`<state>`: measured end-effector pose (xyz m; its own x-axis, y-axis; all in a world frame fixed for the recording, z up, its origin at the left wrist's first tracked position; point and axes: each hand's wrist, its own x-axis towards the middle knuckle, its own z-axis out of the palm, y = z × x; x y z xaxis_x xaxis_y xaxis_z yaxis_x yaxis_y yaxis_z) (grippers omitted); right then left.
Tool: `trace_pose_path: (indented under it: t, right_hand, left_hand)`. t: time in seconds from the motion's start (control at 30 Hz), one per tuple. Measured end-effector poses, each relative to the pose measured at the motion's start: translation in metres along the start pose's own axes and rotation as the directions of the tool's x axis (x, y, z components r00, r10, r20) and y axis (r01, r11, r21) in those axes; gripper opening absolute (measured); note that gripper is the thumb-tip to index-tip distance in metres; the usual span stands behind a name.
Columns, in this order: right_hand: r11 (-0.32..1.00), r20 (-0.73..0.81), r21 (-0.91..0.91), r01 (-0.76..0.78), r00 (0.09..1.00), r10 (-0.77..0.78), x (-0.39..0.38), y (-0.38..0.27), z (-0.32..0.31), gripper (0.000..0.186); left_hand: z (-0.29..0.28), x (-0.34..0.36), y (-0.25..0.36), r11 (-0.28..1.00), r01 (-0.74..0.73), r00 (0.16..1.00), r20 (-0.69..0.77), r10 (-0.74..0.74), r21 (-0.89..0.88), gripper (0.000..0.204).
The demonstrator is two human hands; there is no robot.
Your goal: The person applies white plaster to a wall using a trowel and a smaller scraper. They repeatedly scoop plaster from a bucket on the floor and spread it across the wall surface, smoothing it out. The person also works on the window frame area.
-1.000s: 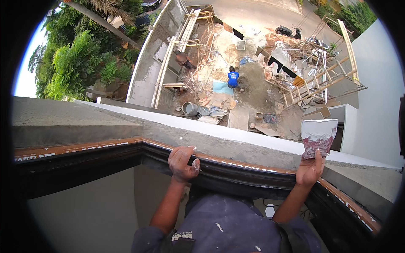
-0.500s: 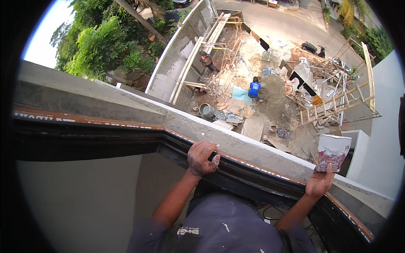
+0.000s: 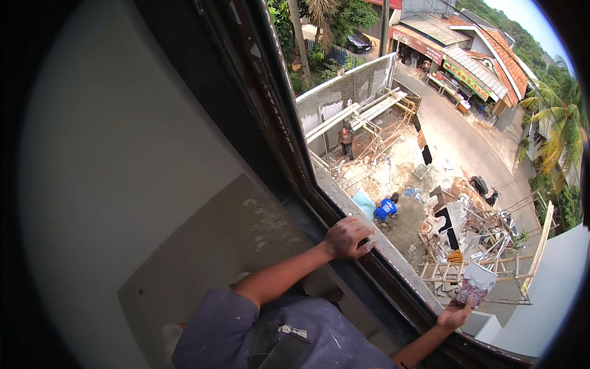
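Note:
My left hand (image 3: 349, 238) is closed over the dark window frame (image 3: 393, 280), its fingers curled across the outer edge and dusted with white. Farther along the frame, to the right, my right hand (image 3: 455, 315) reaches outside. It grips the lower end of a white-and-maroon packet (image 3: 477, 283), which stands up from the fingers beyond the sill. The packet looks flat-sided and printed; what is inside, if anything, cannot be made out.
Far below the window lies a building yard with rubble, a bamboo ladder (image 3: 510, 261) and a bare block wall (image 3: 350, 92). One person in a blue shirt (image 3: 386, 210) crouches there; another person (image 3: 346, 140) stands by the wall. A grey ledge (image 3: 402, 258) runs outside the frame.
My view has swung to the right and tilted, so the frame now slants steeply and the street shows more. Both hands keep their holds on the frame and the packet.

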<state>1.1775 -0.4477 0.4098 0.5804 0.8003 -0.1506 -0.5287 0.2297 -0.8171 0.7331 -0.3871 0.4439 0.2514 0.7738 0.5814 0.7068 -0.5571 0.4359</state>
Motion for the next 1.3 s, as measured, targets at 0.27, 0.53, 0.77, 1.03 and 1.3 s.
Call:
trace_pose_path:
  t: [0.27, 0.53, 0.77, 1.03, 1.3]
  right_hand:
    - [0.985, 0.356, 0.123, 0.124, 0.921, -0.161, -0.072, -0.002, 0.119, 0.031]
    - [0.976, 0.652, -0.191, 0.108, 0.757, 0.043, -0.191, 0.057, 0.239, 0.028]
    - [0.894, 0.918, -0.114, -0.432, 0.298, 0.261, -0.304, 0.148, 0.328, 0.020]
    - [0.590, 0.734, -0.582, -0.560, -0.048, 0.678, -0.427, 0.296, 0.414, 0.038]
    - [0.504, 0.513, -0.841, -0.198, 0.007, 0.859, -0.394, 0.348, 0.363, 0.027]
  left_hand:
    - [0.001, -0.011, -0.008, 0.998, -0.030, 0.999, -0.016, 0.029, -0.056, 0.033]
    - [-0.049, -0.018, -0.002, 0.955, -0.104, 0.992, -0.100, 0.078, -0.277, 0.049]
    - [-0.187, -0.149, -0.028, 0.775, -0.048, 0.950, -0.267, -0.159, -0.631, 0.068]
    - [-0.266, -0.247, -0.136, 0.508, 0.511, 0.664, -0.057, -0.746, -0.693, 0.044]
    - [-0.289, -0.223, -0.203, 0.779, 0.590, 0.669, -0.412, -0.618, -0.212, 0.034]
